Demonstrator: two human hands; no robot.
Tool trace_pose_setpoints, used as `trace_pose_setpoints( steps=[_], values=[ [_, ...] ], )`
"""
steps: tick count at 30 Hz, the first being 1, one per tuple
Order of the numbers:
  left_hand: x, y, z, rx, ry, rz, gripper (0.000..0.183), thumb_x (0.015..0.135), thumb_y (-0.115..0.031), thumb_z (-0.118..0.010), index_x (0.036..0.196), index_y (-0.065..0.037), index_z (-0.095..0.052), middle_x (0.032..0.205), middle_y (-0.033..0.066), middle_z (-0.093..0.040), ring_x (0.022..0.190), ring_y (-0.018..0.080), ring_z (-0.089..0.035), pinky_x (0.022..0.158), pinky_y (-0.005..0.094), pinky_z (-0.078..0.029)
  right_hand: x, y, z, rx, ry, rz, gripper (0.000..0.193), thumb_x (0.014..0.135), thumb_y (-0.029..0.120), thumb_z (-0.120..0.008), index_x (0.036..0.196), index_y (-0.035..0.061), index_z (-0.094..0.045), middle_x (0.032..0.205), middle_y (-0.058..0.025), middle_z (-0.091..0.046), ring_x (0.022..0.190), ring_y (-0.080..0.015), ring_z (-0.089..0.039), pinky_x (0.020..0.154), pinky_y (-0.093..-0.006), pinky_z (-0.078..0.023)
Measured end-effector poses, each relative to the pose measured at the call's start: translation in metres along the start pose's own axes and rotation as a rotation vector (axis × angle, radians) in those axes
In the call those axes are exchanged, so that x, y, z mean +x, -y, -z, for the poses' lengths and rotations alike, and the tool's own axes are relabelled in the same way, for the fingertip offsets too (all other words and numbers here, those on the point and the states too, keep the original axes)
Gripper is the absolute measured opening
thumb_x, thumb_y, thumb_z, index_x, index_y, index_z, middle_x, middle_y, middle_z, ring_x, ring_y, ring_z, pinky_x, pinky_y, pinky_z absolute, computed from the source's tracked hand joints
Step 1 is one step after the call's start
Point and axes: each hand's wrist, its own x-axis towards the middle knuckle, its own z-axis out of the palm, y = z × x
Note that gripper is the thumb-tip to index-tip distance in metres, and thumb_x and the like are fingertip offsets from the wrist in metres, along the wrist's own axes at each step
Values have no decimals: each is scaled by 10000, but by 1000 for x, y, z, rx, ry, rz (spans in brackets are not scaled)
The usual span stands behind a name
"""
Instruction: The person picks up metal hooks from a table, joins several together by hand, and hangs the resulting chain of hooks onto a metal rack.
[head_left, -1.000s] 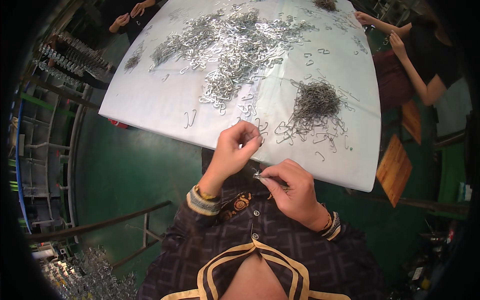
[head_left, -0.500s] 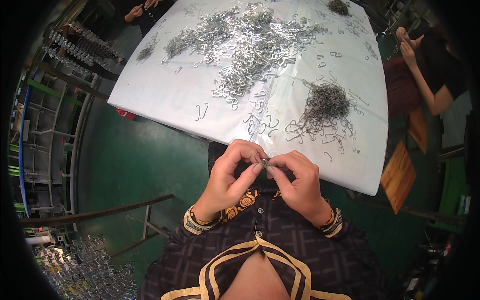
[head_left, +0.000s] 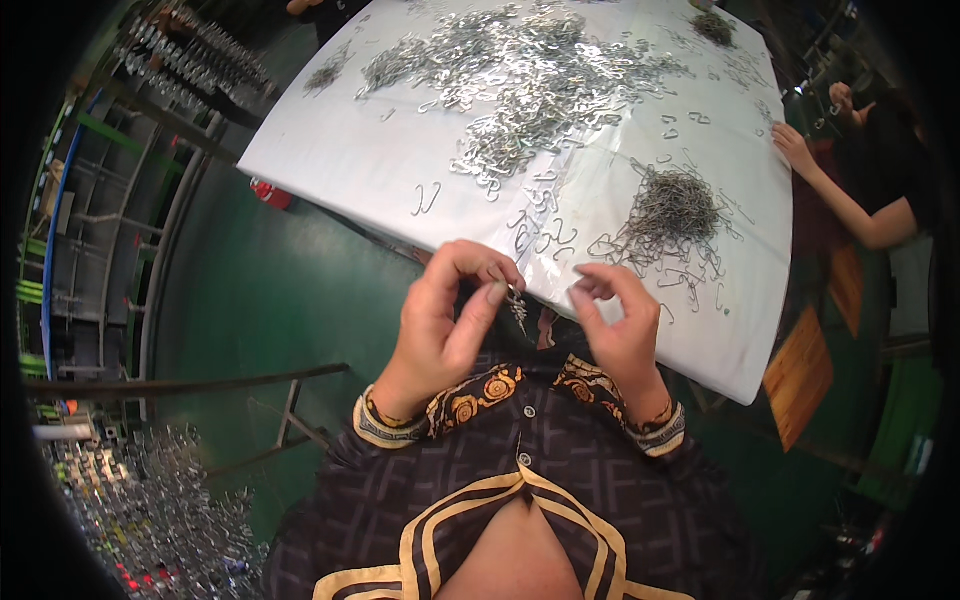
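My left hand (head_left: 440, 318) pinches a small shiny metal piece (head_left: 517, 308) between thumb and fingertips. It hangs down, narrow and ridged; its exact kind is too small to tell. To its right, my right hand (head_left: 622, 325) is apart from it, thumb and forefinger spread with nothing visible between them. Both hands are over the near edge of a white-covered table (head_left: 330, 140). Several loose metal hooks (head_left: 545, 235) lie just beyond them. Past my right hand sits a heap of thin, dark bent-wire pieces (head_left: 675, 208).
A broad heap of bright metal hooks (head_left: 540, 85) spreads over the far table. At the right, a co-worker's hand (head_left: 795, 152) touches the table edge. Wooden boards (head_left: 798, 380) stand below. A metal rail (head_left: 200, 385) and hanging metal parts (head_left: 170, 510) are at left.
My hands have come apart: the right has drawn off to the right and opened, while the left keeps the small metal piece. The co-worker's one hand has reached to the table edge.
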Motion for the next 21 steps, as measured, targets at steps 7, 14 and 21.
trace_pose_setpoints(
  steps=[7,14,21],
  values=[
    [6,-33,22,83,-140,-157,84,953,26,-501,1031,14,-474,988,118,-574,910,133,-533,837,274,-438,-9,-83,-8,-307,-72,-37,212,771,98,-733,968,42,-676,937,-100,-632,894,-275,-571,810,-374,-467],
    [6,-60,59,183,-298,-309,79,955,4,-526,1030,9,-501,982,126,-614,918,159,-581,844,294,-464,-19,-98,-14,-472,-43,175,377,726,156,-773,1069,57,-650,1137,-113,-567,1083,-318,-499,945,-425,-418],
    [1,-105,109,349,-444,-446,82,979,-25,-508,1053,8,-520,996,119,-638,911,141,-581,805,268,-447,-14,-92,-14,-501,25,282,415,711,185,-787,1076,52,-641,1178,-122,-539,1141,-329,-472,989,-455,-390]
  ],
)
